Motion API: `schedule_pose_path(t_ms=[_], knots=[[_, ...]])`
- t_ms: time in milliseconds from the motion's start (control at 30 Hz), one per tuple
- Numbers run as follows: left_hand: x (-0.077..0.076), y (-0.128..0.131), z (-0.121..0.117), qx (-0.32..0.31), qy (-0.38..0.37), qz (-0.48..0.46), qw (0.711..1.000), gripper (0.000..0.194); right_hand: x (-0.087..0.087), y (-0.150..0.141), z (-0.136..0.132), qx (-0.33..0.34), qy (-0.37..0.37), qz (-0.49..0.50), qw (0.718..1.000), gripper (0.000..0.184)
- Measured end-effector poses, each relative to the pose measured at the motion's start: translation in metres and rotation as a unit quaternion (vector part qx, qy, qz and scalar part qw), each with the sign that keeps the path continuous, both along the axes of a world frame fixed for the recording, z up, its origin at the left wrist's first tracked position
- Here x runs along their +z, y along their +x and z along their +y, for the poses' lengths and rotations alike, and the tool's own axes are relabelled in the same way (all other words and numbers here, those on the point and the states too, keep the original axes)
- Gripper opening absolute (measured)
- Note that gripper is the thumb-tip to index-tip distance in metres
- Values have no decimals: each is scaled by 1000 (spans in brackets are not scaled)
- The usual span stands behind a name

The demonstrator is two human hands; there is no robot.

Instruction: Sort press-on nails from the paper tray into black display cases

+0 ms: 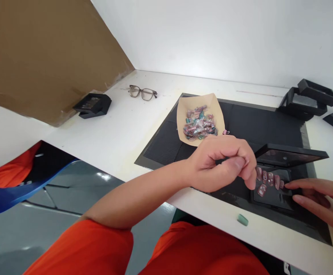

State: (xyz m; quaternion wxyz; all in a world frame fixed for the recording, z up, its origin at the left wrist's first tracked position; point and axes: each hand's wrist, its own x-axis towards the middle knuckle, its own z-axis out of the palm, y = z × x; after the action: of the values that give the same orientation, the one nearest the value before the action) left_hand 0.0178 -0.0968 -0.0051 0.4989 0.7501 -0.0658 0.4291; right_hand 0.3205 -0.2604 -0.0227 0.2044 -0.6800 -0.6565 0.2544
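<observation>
My left hand (225,164) hovers over the mat's near part, fingers curled and thumb pressed against the index finger. Anything in that pinch is hidden. Beyond it, to the right, a black display case (272,202) lies with its framed lid (292,156) raised. Several glossy pinkish press-on nails (271,178) lie inside in a row, with one (261,190) set below the others. My right hand (323,198) comes in from the right edge, fingers apart, its index fingertip at the small nail (282,184) ending the row.
A paper tray (183,110) of mixed nails and clear wrapping sits on the black mat (163,145). A green nail (243,219) lies by the table's front edge. Black cases stand at back right (317,91) and left (93,105). Eyeglasses (142,93) rest behind.
</observation>
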Motion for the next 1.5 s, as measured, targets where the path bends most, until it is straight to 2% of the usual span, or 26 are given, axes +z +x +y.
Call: schedule_pose_path(t_ms=[100, 167, 267, 367, 433, 533, 633, 733, 833, 933, 1000, 1100, 1167, 1233, 1367, 1467, 1500], knots=[[-2, -2, -3, -7, -55, 35, 998, 38, -2, 2, -2, 3, -1, -12, 1000, 50], [-2, -3, -3, -3, -63, 68, 996, 41, -3, 3, -2, 7, 2, -15, 1000, 50], [-1, -2, -3, 15, -14, 90, 996, 39, -3, 4, -3, 11, 4, -28, 1000, 52], [-1, 1, -2, 23, 46, 60, 997, 30, -2, 4, -4, 8, 0, -33, 999, 56], [-3, 5, -2, 62, 94, 41, 993, 24, -2, 4, -4, 10, -1, -31, 999, 57], [-7, 10, -5, 153, 172, 33, 973, 18, -1, 3, -3, 15, 2, -25, 1000, 57], [-8, 14, -13, 167, 183, 19, 969, 16, 2, -2, 1, 12, 6, -6, 1000, 55], [-3, 19, -25, 128, 111, 27, 985, 20, 8, -9, 6, 7, 18, 18, 1000, 52], [10, 24, -37, 28, 57, 102, 993, 25, 14, -15, 9, 0, 26, 49, 998, 55], [20, 29, -52, -115, 30, 201, 972, 28, 16, -18, 10, -5, 26, 78, 997, 58], [19, 33, -65, -179, -3, 263, 948, 27, 17, -18, 10, -6, 24, 82, 996, 55], [5, 39, -84, -192, -83, 274, 938, 33, 20, -19, 10, -6, 66, 72, 995, 49], [-5, 44, -95, -205, -154, 256, 932, 43, 25, -22, 11, -5, 124, 51, 991, 49], [-10, 47, -102, -190, -247, 244, 918, 49, 33, -25, 12, 2, 163, 27, 986, 47], [-7, 48, -103, -217, -409, 251, 850, 37, 39, -25, 6, 15, 161, 28, 986, 38], [-3, 52, -99, -219, -506, 234, 801, 32, 26, -11, -15, 14, 164, -5, 986, 35], [-3, 53, -98, -219, -532, 228, 786, 34, 19, -4, -24, -15, 231, -25, 972, 34]])
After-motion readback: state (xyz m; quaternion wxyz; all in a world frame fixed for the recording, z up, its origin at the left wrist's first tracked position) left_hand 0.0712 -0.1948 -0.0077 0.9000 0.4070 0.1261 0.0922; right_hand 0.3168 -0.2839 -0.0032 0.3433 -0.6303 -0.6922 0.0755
